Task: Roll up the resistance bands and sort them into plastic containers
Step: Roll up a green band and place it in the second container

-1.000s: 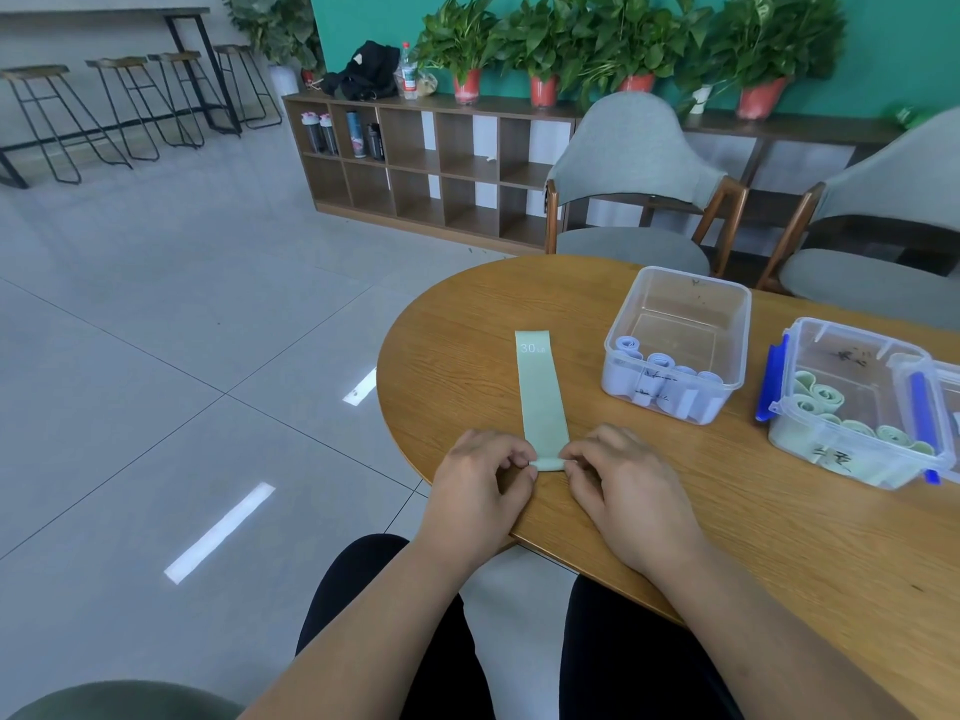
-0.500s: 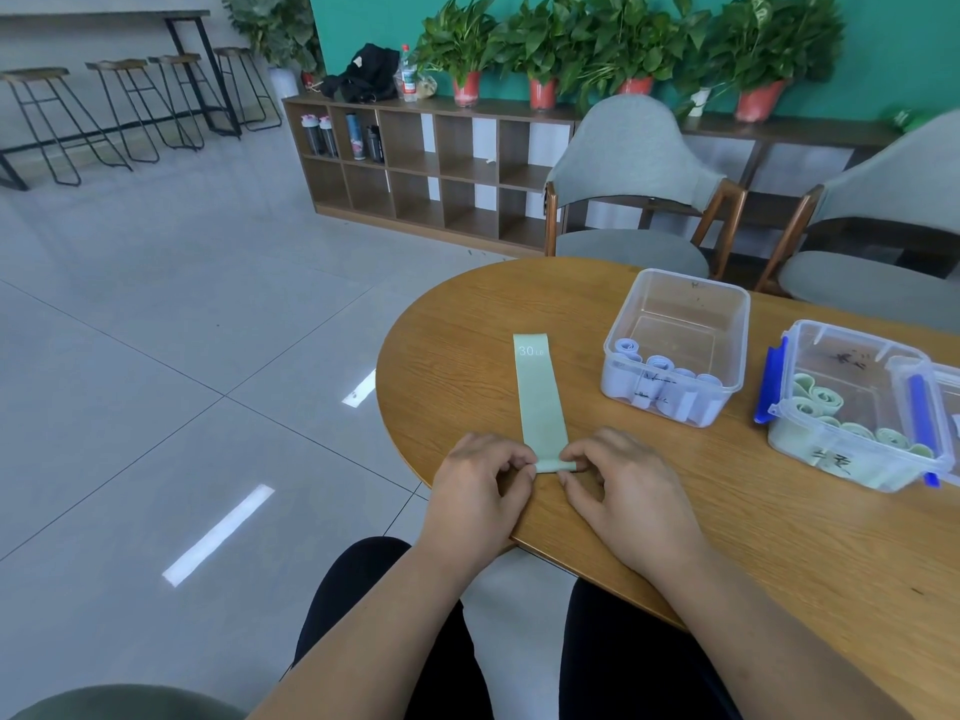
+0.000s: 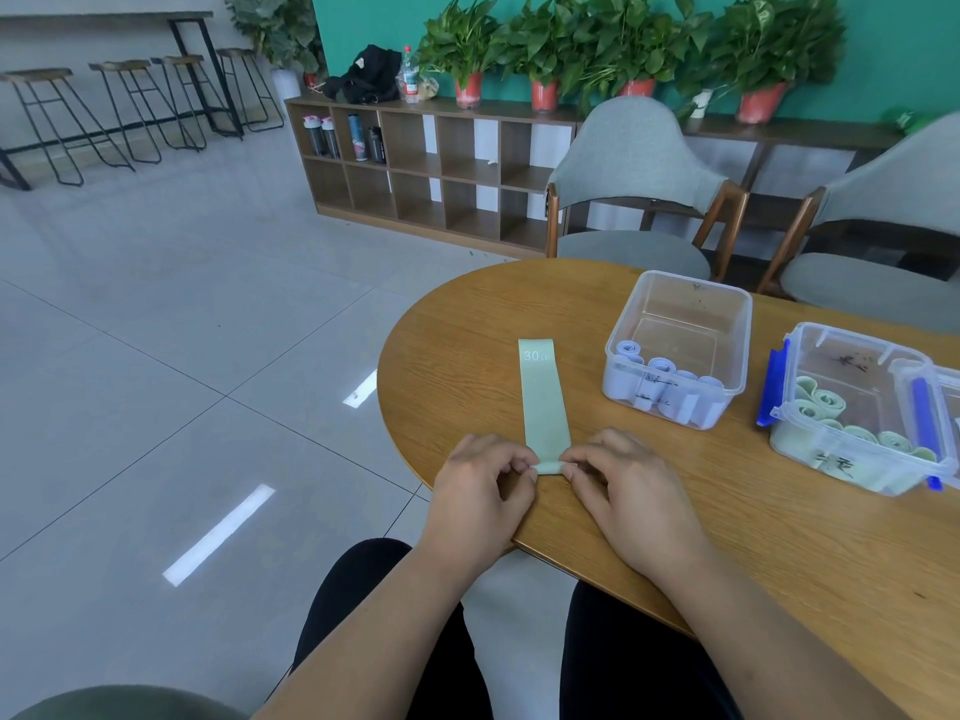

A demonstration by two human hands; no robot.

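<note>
A pale green resistance band (image 3: 543,402) marked "30 LB" lies flat on the wooden table (image 3: 727,511), running away from me. Its near end is curled into a small roll. My left hand (image 3: 480,498) pinches the left side of that roll and my right hand (image 3: 626,493) pinches the right side. A clear plastic container (image 3: 680,345) to the right holds several rolled lavender bands. Further right, a clear container with blue clips (image 3: 852,407) holds several rolled green bands.
A third clear container (image 3: 943,407) is cut off at the right edge. Two grey chairs (image 3: 636,184) stand behind the table. The table's rounded edge is at my left, with tiled floor beyond. A shelf unit with potted plants lines the far wall.
The roll at the band's near end has grown slightly as both hands turned it forward. The flat part looks a little shorter. The containers have not moved.
</note>
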